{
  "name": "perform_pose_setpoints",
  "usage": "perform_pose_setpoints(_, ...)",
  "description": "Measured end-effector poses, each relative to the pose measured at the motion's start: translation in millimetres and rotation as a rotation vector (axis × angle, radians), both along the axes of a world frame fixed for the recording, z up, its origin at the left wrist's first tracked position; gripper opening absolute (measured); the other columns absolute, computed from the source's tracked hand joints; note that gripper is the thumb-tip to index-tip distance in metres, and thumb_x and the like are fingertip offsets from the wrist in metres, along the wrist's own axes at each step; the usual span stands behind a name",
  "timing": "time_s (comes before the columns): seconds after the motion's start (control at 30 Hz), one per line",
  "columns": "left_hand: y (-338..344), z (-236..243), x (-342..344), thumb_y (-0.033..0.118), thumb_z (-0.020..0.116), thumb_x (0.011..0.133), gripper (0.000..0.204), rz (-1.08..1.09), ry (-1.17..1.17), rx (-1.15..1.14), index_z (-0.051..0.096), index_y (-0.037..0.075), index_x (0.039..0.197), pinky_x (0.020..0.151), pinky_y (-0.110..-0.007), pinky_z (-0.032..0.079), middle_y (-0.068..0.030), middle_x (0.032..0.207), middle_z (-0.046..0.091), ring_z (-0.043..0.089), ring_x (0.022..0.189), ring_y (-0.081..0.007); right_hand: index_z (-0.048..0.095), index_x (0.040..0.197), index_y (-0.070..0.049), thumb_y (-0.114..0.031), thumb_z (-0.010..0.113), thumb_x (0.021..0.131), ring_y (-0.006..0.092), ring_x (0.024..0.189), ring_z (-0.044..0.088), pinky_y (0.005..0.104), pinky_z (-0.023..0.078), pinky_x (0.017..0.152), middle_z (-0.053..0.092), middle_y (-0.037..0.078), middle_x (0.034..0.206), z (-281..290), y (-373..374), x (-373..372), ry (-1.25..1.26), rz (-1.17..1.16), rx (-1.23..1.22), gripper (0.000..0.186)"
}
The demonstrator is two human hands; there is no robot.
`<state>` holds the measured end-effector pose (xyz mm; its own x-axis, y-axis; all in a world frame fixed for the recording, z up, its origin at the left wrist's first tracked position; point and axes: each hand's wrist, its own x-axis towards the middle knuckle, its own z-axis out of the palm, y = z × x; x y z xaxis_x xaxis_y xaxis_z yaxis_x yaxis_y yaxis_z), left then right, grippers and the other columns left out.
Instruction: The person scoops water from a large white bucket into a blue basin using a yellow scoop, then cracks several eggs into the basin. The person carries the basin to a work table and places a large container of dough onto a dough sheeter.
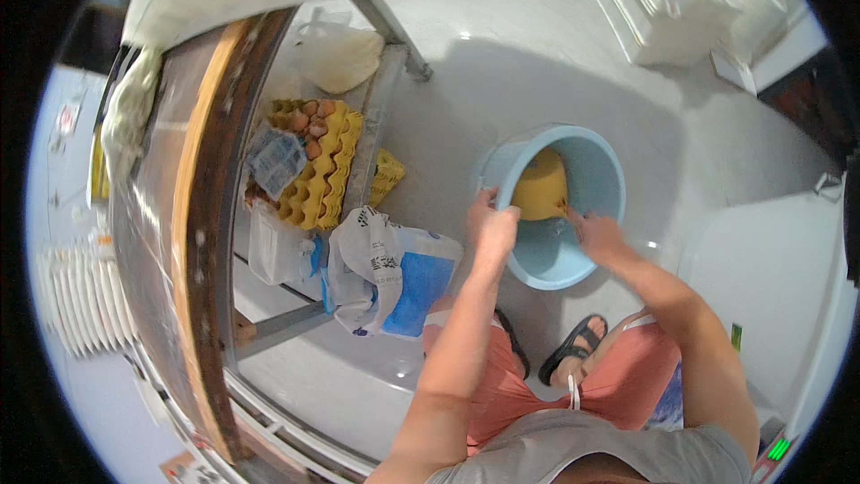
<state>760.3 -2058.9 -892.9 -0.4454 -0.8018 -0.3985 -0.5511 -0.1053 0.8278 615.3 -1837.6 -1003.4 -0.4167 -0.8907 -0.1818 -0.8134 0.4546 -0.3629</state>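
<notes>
Biggest thing first: one long wooden-edged metal worktable (pixel 193 242) runs down the left, with a lower shelf. On the pale floor sits one round light-blue plastic bucket (pixel 560 206), tilted toward the person, and that's where the action is. Looks like the mixing or scraping stage: there's one mass of yellow batter-like stuff (pixel 540 186) piled against the bucket's far wall.

The left hand (pixel 491 226) has its fingers curled tight over the near rim, steadying the bucket. The right hand (pixel 598 235) is down inside, closed around something thin next to the yellow mass, but I can't tell what the tool is. My guess for the next move: keep that rim pinned so the bucket doesn't slide, and work the stuff off the wall.

Under the table: one white and blue printed sack (pixel 394 273), one white plastic bag (pixel 339 56) further back, and one stack of yellow egg trays (pixel 313 166) with a handful of brown eggs (pixel 309 116), about six, hard to count exactly. Two black sandals (pixel 573 345) on the person's feet.
</notes>
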Motion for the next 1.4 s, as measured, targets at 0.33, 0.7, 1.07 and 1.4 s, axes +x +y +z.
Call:
perform_pose_setpoints(0.33, -17, -26, -27, 0.012, 0.071, 0.080, 0.060, -0.026, 0.035, -0.108, 0.068, -0.005, 0.138, 0.103, -0.045, 0.055, -0.0256, 0.121, 0.077, 0.075, 0.114, -0.0363, 0.050, 0.139, -0.010, -0.023, 0.060, 0.111, 0.0115, 0.059, 0.053, 0.0241, 0.041, 0.040, 0.064, 0.012, 0.098, -6, 7, 2, -2.069, -1.006, -0.139, 0.033)
perform_pose_setpoints(0.7, -25, -13, -42, -0.004, 0.063, 0.085, 0.041, 0.102, 0.224, 0.102, 0.074, -0.002, 0.124, 0.082, -0.032, 0.054, -0.0098, 0.102, 0.074, 0.070, 0.088, -0.0177, 0.053, 0.157, -0.008, -0.024, 0.064, 0.107, 0.0115, 0.058, 0.056, 0.0281, 0.041, 0.046, 0.061, 0.004, 0.087, 89, 14, 51, -1.334, -1.020, -0.259, 0.053)
perform_pose_setpoints(1.07, -41, -25, -50, 0.013, 0.075, 0.098, 0.022, 0.118, 0.319, 0.134, 0.078, -0.002, 0.113, 0.072, -0.035, 0.050, -0.0043, 0.087, 0.070, 0.062, 0.077, -0.0145, 0.055, 0.152, -0.010, -0.023, 0.061, 0.106, 0.0348, 0.074, 0.071, 0.0505, 0.056, 0.069, 0.072, 0.018, 0.104, 64, 12, 57, -0.223, -0.444, -0.166, 0.049)
perform_pose_setpoints(1.4, -37, -33, -56, 0.042, 0.071, 0.103, 0.048, -0.052, 0.264, -0.045, 0.074, -0.006, 0.104, 0.075, -0.043, 0.052, -0.0177, 0.082, 0.070, 0.066, 0.076, -0.0267, 0.060, 0.144, -0.017, -0.017, 0.059, 0.100, 0.0328, 0.082, 0.075, 0.0527, 0.059, 0.066, 0.066, 0.018, 0.109, 12, -22, -49, 0.364, 0.207, 0.203, 0.045)
